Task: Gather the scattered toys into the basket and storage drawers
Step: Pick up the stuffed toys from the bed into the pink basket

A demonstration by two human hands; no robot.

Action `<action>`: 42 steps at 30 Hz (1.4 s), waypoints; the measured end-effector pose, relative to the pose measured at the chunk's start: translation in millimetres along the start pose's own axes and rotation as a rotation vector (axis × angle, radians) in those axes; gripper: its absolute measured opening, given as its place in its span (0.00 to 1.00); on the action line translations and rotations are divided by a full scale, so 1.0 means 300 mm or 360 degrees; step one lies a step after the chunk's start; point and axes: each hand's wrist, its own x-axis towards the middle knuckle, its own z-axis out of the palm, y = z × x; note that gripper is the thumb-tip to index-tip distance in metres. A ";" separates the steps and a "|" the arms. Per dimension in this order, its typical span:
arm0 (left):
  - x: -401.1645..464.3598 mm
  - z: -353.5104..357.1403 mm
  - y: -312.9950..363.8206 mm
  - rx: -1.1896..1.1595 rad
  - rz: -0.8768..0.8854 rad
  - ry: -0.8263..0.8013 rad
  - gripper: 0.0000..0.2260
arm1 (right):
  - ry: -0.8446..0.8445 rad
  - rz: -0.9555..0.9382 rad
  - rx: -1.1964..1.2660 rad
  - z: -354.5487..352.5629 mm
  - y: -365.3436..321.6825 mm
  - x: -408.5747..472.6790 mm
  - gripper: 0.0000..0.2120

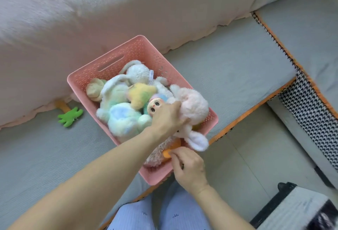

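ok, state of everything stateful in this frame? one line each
pink basket: on the sofa seat, heaped full of plush toys
pale pink plush bunny: on top of the pile, ear hanging over the rim
left hand: gripping the pale pink plush bunny
right hand: pinching an orange toy part at the basket's near edge
green and orange plush toy: loose on the seat, outside the basket

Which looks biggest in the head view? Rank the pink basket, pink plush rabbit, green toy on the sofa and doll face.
1. pink basket
2. pink plush rabbit
3. green toy
4. doll face
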 end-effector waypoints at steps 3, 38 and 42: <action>0.031 0.043 -0.042 -0.0058 -0.0003 -0.0330 0.19 | 0.0343 0.0147 -0.0120 -0.066 0.063 0.059 0.10; -0.170 -0.254 -1.144 -0.0157 -0.0989 0.0369 0.21 | -0.1506 0.0284 -0.1023 0.543 -0.255 0.589 0.39; -0.076 -0.258 -1.245 0.0221 -0.0642 -0.0017 0.29 | -0.1600 0.0317 -0.0994 0.582 -0.227 0.623 0.49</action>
